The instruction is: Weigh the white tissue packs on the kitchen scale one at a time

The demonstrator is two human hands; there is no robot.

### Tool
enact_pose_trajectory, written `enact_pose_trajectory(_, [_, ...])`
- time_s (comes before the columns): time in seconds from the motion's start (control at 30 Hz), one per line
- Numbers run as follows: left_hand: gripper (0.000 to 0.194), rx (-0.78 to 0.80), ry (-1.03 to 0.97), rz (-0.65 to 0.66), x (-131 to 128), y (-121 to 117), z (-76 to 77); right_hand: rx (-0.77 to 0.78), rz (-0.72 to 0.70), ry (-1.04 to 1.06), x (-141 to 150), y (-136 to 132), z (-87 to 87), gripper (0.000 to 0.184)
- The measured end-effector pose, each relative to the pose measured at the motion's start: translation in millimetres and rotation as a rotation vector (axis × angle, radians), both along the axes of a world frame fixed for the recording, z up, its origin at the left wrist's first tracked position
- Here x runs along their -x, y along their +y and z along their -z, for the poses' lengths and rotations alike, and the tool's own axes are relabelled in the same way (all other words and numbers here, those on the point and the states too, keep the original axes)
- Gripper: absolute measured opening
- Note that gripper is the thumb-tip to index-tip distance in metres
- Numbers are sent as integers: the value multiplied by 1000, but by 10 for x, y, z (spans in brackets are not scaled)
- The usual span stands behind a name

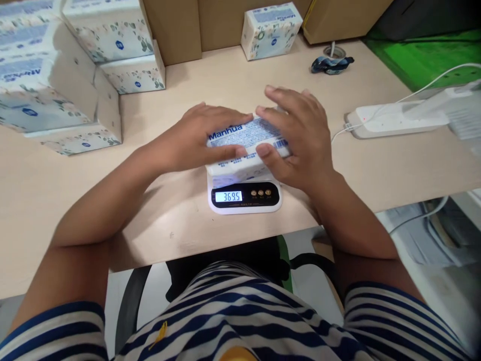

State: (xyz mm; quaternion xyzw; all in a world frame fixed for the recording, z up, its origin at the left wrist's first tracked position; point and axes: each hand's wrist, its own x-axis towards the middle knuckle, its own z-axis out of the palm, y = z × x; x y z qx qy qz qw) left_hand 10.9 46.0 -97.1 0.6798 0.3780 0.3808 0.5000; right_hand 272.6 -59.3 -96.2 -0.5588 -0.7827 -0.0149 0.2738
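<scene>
A white and blue tissue pack (252, 136) marked Manhua lies on a small white kitchen scale (244, 196) at the front of the beige table (188, 210). The scale's lit display reads 369.5. My left hand (203, 136) grips the pack's left end, thumb on top and fingers round the far side. My right hand (296, 131) holds the right end the same way, thumb pressed on the top face. Both hands are closed on the pack.
Several stacked tissue packs (56, 75) fill the back left, and one more pack (271, 29) stands at the back centre before cardboard boxes (221, 20). A dark blue bundle (331, 64) lies behind. A white power strip (394, 120) with cables sits at the right.
</scene>
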Motion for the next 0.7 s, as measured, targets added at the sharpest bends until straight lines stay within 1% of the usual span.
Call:
enact_pose_trajectory(0.07, [30,28,-45,-68,-6,42,-25,31,-84,20,-5,-6,-6,70])
enact_pose_trajectory(0.13, [34,16,-28,-92,-37,-13,-85,37,-101,37,-17,0,3,72])
enact_pose_trajectory(0.23, [34,11,44,-11,-110,-203,-201,36,-68,44,-33,19,29,74])
enact_pose_trajectory(0.3, [38,3,70,39,-143,-302,-236,32,-56,51,-39,32,45,75])
enact_pose_trajectory(0.37, [47,1,55,22,-136,-315,-198,19,-53,58,-44,45,59,76])
enact_pose_trajectory(0.43, [54,19,11,-22,-88,-242,-87,5,-53,58,-49,56,72,76])
enact_pose_trajectory(0.5, [53,40,-35,-44,-23,-131,54,-4,-50,56,-53,63,86,76])
enact_pose_trajectory(0.57, [49,27,-37,-20,26,-41,158,-6,-40,53,-50,64,98,75])
enact_pose_trajectory(0.63, [45,-37,17,43,36,-9,173,-7,-29,48,-39,61,109,72])
enact_pose_trajectory(0.7, [41,-111,84,127,3,-40,90,-15,-16,41,-19,55,117,68])
